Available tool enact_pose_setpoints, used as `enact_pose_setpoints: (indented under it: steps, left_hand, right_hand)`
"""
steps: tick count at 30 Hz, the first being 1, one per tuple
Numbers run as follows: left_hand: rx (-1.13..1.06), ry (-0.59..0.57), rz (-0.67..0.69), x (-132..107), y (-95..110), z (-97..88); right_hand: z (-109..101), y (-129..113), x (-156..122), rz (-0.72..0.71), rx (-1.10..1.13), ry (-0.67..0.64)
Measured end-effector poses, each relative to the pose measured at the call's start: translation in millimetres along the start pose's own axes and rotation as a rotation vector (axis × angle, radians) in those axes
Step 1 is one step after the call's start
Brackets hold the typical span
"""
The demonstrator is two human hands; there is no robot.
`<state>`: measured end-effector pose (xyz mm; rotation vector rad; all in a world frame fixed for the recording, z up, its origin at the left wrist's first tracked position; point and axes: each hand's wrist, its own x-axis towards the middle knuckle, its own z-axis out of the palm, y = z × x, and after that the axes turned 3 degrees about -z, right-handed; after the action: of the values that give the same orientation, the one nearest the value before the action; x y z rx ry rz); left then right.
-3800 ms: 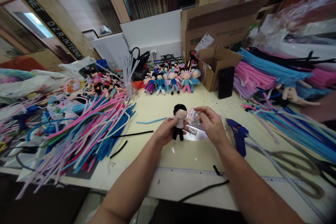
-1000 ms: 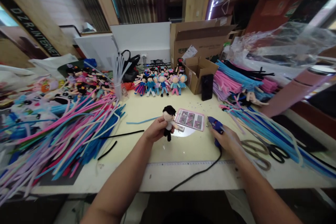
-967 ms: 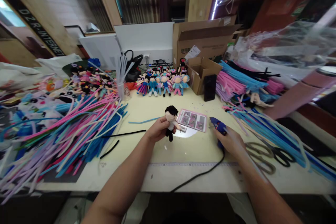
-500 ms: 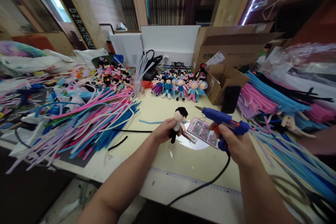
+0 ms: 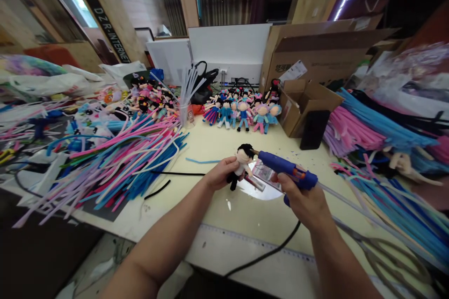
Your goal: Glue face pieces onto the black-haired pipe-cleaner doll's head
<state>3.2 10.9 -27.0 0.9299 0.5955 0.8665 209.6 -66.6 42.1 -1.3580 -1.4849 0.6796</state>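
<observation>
1. Blue glue gun (image 5: 286, 168) is being gripped in the closed right hand (image 5: 304, 201), its nozzle being held at the head of a doll (image 5: 241, 163).
2. The doll is being held upright, just above the worktop (image 5: 210, 147), by the closed left hand (image 5: 221, 174).
3. A pink card (image 5: 265, 174) is lying under the gun.
4. Finished dolls (image 5: 242, 112) are being kept at the back, a pipe-cleaner heap (image 5: 122, 159) at the left.

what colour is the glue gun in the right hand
Blue, with a small orange trigger; the glue gun shows best in the head view, gripped by the right hand.
</observation>
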Motion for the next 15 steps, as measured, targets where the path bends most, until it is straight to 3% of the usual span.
enact_pose_setpoints:
  steps: [15]
  left_hand:
    - [0.0, 0.014, -0.011, -0.1, -0.7, 0.2]
  right_hand:
    - [2.4, -4.4, 0.4, 0.027, -0.059, 0.045]
